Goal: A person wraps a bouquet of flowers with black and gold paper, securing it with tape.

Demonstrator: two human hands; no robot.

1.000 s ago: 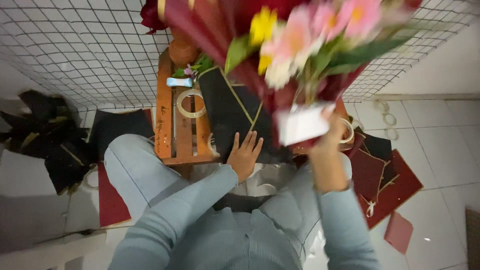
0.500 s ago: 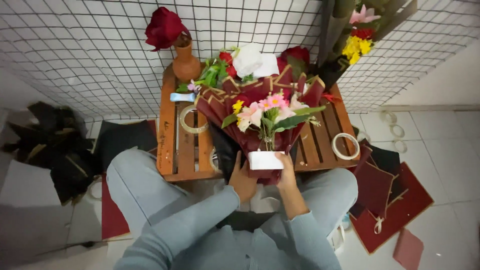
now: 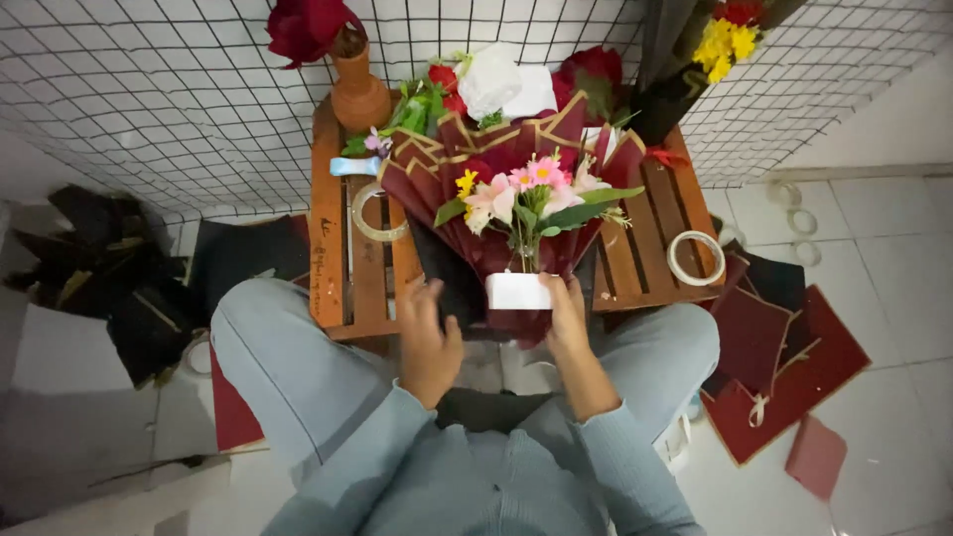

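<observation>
Your bouquet of pink and yellow flowers in dark red gold-edged wrapping paper (image 3: 516,199) looks nearly finished — right hand (image 3: 568,313) fingers clamped on its white-banded stem, left hand (image 3: 429,337) fingers apparently loosely apart beside it — tying seemingly remains.

bouquet (image 3: 516,223) lowered onto crate (image 3: 357,288) — left hand (image 3: 429,342) joined

A low wooden slatted table (image 3: 338,288) stands against a white wire grid panel (image 3: 149,89). At its back left corner sits a terracotta vase (image 3: 358,94) holding a dark red rose (image 3: 306,25). A roll of clear tape (image 3: 378,212) lies on the left slats, and another tape roll (image 3: 695,257) rests near the right edge. A small light-blue ribbon piece (image 3: 354,166) lies behind the left roll. White paper (image 3: 506,84) is bunched along the back edge. Yellow flowers (image 3: 723,42) hang on the grid at the back right. Crumpled black wrapping sheets (image 3: 94,268) lie on the floor left of the table; dark red sheets (image 3: 794,367) lie to the right.
</observation>
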